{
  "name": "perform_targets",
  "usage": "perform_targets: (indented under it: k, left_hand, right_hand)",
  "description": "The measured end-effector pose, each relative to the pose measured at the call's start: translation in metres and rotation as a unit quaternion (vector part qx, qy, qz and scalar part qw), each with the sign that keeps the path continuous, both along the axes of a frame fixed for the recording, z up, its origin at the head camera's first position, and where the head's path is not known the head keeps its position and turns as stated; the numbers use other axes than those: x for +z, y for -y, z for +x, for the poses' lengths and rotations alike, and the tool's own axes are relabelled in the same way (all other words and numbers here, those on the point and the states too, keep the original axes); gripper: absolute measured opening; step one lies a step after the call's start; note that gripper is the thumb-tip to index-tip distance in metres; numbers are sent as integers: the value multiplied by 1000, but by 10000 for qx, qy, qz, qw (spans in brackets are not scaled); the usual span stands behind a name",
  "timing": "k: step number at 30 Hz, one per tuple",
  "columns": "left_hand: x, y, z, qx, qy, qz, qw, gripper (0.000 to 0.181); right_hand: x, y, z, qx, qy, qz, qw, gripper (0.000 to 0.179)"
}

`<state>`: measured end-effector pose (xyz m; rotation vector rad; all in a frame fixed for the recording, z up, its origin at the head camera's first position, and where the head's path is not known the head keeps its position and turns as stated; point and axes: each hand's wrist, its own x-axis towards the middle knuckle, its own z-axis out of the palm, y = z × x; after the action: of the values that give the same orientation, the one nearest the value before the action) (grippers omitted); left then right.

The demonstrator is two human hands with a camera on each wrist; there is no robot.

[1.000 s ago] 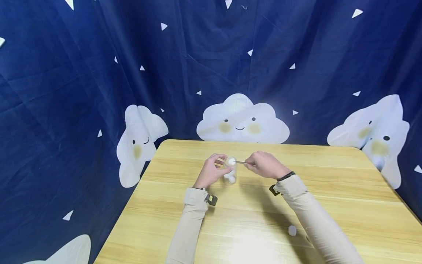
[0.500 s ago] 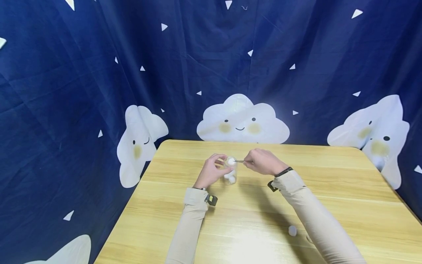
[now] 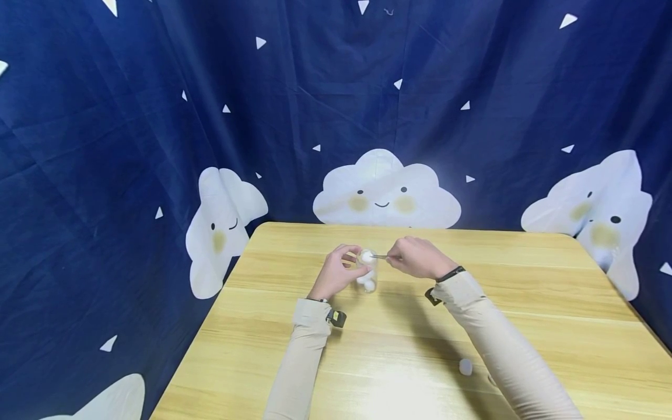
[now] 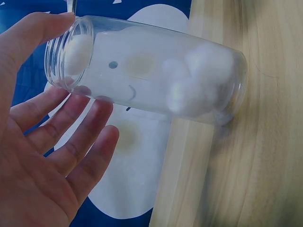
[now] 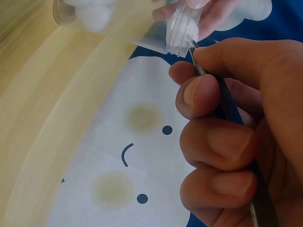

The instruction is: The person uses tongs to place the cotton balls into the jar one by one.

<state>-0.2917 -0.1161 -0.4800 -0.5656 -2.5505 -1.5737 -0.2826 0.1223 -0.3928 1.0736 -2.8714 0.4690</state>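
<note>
A clear jar (image 4: pixel 142 71) with a threaded neck stands upright on the table. Several white cotton balls (image 4: pixel 201 78) lie at its bottom. My left hand (image 3: pixel 336 272) grips the jar near its mouth, thumb on one side and fingertips on the other. In my right hand (image 3: pixel 420 258) I hold metal tweezers (image 5: pixel 229 104), pinched between thumb and fingers. The tweezers' tips reach into the jar's mouth, at a single cotton ball (image 4: pixel 79 54) inside the neck. Whether the tips still pinch that ball is too small to tell.
On the wooden table (image 3: pixel 252 361) a loose cotton ball (image 3: pixel 465 367) lies left of my right forearm. A pale round thing (image 3: pixel 492 380) beside it is partly hidden by the sleeve. A dark blue curtain (image 3: pixel 336 105) with clouds hangs behind the table.
My right hand has shifted slightly up and to the left, the tweezers with it. The cotton ball in the jar's neck has moved slightly left. The left hand and jar stay still.
</note>
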Motion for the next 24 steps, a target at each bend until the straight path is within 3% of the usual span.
perform_targets:
  k: [24]
  left_hand:
    - [0, 0, 0, 14, -40, 6, 10000, 49]
  right_hand:
    - [-2, 2, 2, -28, -44, -110, 9999, 33]
